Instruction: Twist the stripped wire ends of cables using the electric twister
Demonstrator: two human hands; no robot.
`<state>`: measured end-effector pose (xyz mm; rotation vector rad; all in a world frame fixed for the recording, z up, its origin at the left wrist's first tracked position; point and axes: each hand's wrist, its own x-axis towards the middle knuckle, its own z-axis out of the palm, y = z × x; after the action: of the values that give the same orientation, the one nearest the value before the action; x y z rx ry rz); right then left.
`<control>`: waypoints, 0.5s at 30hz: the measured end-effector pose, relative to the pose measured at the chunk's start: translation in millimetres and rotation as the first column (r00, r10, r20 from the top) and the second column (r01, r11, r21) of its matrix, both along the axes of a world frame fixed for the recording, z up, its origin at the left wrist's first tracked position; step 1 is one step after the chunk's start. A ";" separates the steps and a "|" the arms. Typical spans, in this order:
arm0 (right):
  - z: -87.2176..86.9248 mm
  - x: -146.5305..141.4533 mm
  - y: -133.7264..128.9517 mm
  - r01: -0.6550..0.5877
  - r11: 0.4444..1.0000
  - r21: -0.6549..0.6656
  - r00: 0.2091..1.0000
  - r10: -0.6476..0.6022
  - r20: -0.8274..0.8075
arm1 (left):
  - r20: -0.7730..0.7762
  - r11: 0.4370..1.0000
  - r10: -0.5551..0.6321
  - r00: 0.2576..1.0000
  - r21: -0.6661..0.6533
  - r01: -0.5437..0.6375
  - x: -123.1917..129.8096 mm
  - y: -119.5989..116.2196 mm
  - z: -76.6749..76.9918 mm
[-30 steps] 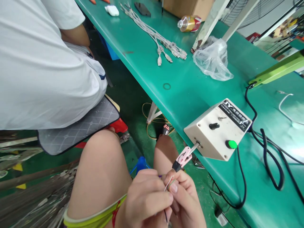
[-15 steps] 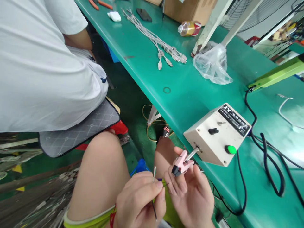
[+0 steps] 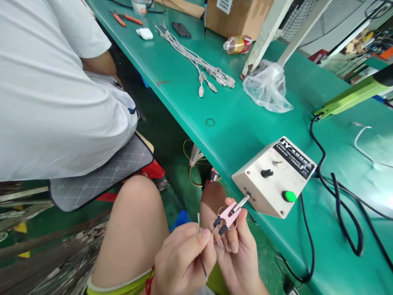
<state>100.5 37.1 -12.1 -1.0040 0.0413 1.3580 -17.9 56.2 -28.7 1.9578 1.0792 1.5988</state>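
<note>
My left hand [image 3: 182, 256] is closed in a pinch on a thin dark wire [image 3: 202, 264]. A pale wire end sticks up above its fingers, and a short dark end points toward the clip. My right hand [image 3: 239, 256] grips a pink clip [image 3: 228, 216] with black tips, thumb and fingers on either side of it. The clip's jaws are apart, close to the wire end; whether they touch it I cannot tell. It sits on a metal shaft [image 3: 244, 201] coming out of a cream wire-twisting machine [image 3: 260, 196] with a green button, black knob and toggle switch.
White USB cables [image 3: 196, 61] lie on the green table [image 3: 172, 98], near a plastic bag [image 3: 268, 88], a bottle [image 3: 238, 44] and orange-handled pliers [image 3: 119, 19]. Black cords [image 3: 334, 200] loop right of the machine. A person in a white shirt [image 3: 61, 102] sits at left.
My right hand has closed its thumb and fingers round the pink clip, whose jaws have spread. My left hand has brought the wire end nearer to them. The view has shifted slightly.
</note>
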 end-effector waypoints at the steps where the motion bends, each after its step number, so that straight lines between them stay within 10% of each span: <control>1: -0.1 0.2 -0.6 -0.002 1.000 0.001 1.000 0.002 0.007 | -0.013 1.000 0.007 1.000 0.008 -0.007 0.7 0.3 -0.5; 15: -4.5 15.1 -8.3 -0.188 0.969 0.158 0.974 0.205 -0.094 | -0.008 0.996 -0.027 1.000 -0.083 0.026 0.3 -1.2 -1.0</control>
<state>115.7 28.8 -16.5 -0.8240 -0.0784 1.5732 -17.6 55.0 -29.7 1.9194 1.1011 1.5076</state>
